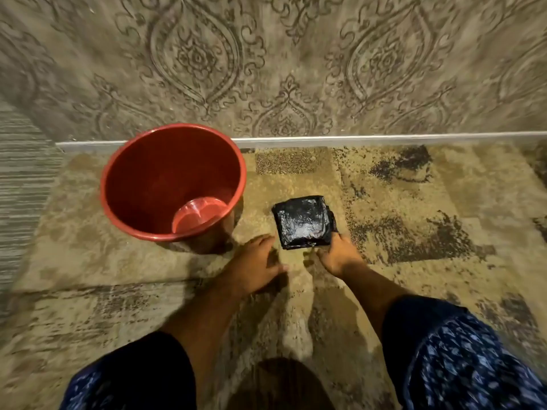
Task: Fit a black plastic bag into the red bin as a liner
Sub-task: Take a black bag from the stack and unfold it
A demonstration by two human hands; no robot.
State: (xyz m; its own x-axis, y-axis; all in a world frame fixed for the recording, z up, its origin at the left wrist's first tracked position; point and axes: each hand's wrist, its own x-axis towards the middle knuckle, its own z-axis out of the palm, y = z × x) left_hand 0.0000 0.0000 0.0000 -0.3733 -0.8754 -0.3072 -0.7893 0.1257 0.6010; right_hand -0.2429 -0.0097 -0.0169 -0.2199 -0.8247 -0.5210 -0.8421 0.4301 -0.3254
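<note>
The red bin (139,208) stands upright and empty on the carpet at the left, its round mouth facing up. To its right lies a black plastic bag (303,221), folded into a shiny flat square. My right hand (337,253) rests at the bag's near right corner, its fingers touching the edge of the plastic. My left hand (257,261) hovers just left of the bag's near edge, between bag and bin, with fingers spread and nothing in it. Both forearms reach forward from dark blue patterned sleeves.
A beige patterned carpet (414,232) covers the floor. A white skirting strip (384,139) runs along the base of a damask-patterned wall (296,69) right behind the bin. A grey striped surface (20,184) lies at the far left.
</note>
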